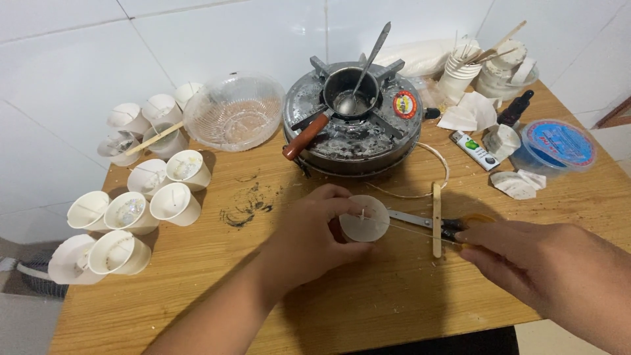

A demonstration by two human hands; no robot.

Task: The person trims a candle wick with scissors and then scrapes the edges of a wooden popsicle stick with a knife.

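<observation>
White wax fills the small round paper cup point(363, 220), with a thin wick poking up from the middle. Held snugly by the left hand point(309, 240), fingers curled around the cup's side. Standing on the light brown wooden table point(368, 309), just in front of the round grey metal stove point(351, 125).

Right of the cup, the right hand point(532, 260), fingers stretched long and low, touching the yellow-handled scissors point(447, 227). Cannot tell if gripping them. Lying across the scissor blades, a flat pale wooden stick point(436, 220).

On the stove, a little dark pot with a brown handle point(342, 95) and a metal spoon point(365, 66) inside. Left of the stove, a clear glass bowl point(234, 112). Left of the cup, many more white paper cups point(141, 197), some tipped over. Right of the stove, a round blue-lidded tub point(559, 146).
</observation>
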